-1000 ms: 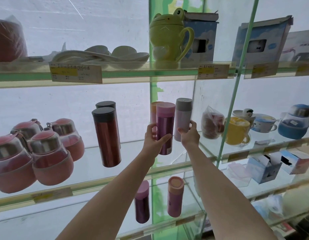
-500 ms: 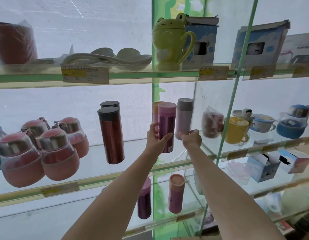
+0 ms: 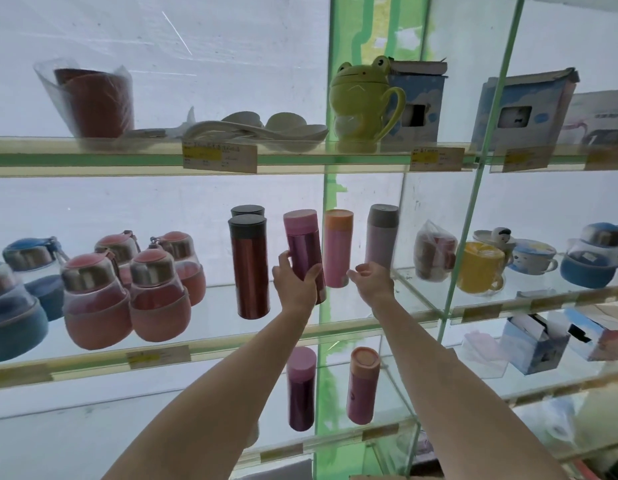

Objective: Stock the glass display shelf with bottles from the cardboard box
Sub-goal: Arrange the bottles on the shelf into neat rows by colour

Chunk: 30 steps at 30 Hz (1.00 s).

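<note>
My left hand (image 3: 295, 284) grips a purple bottle with a pink cap (image 3: 303, 245), tilted slightly left, over the middle glass shelf (image 3: 210, 306). Right of it on the shelf stand a pink bottle with an orange cap (image 3: 338, 249) and a pale lilac bottle with a grey cap (image 3: 382, 233). My right hand (image 3: 371, 282) hovers just in front of the lilac bottle, fingers loosely curled, holding nothing. Two red bottles with dark caps (image 3: 249, 265) stand to the left of my left hand. The cardboard box is out of view.
Round pink flasks (image 3: 124, 289) and blue ones (image 3: 20, 292) fill the shelf's left side. Mugs and a bagged cup (image 3: 433, 254) sit behind the green glass divider (image 3: 470, 216). The shelf below holds a purple bottle (image 3: 300, 388) and a pink bottle (image 3: 363, 384). A frog mug (image 3: 363, 102) stands above.
My left hand carried the purple bottle to the left, uncovering the pink orange-capped bottle behind it. My right hand let go of the lilac bottle and drew back a little.
</note>
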Each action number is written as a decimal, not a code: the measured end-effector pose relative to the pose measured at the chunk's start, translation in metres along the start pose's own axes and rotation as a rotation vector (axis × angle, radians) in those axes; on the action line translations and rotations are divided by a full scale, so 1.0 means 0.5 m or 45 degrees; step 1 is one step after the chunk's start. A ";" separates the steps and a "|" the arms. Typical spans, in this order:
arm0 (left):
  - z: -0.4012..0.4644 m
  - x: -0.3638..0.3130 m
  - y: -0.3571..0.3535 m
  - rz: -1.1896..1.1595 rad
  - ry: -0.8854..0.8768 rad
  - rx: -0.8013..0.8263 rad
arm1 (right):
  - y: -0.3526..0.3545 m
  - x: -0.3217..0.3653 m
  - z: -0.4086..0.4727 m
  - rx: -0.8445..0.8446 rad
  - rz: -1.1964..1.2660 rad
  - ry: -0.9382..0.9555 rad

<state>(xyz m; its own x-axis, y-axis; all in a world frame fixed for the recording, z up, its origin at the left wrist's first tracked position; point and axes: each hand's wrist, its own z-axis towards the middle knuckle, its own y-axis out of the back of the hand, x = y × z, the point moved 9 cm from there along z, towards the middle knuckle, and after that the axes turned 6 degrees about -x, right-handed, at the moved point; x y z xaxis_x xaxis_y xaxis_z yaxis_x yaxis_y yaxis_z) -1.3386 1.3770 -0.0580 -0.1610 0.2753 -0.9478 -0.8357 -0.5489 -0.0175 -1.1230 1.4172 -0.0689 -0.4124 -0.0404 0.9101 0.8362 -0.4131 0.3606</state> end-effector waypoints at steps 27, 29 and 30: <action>0.098 0.066 -0.046 0.007 -0.064 -0.029 | -0.100 0.001 0.041 -0.037 0.051 0.058; 0.098 0.066 -0.043 0.029 -0.074 -0.044 | -0.100 0.004 0.041 -0.036 0.039 0.064; 0.097 0.066 -0.042 0.031 -0.075 -0.052 | -0.100 0.005 0.040 -0.032 0.038 0.063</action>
<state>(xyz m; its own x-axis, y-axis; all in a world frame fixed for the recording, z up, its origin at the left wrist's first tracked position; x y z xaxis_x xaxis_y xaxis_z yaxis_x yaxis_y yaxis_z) -1.3519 1.4359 -0.0736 -0.2126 0.3066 -0.9278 -0.8091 -0.5876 -0.0088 -1.1585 1.4560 -0.0807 -0.4051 -0.0982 0.9090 0.8396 -0.4334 0.3274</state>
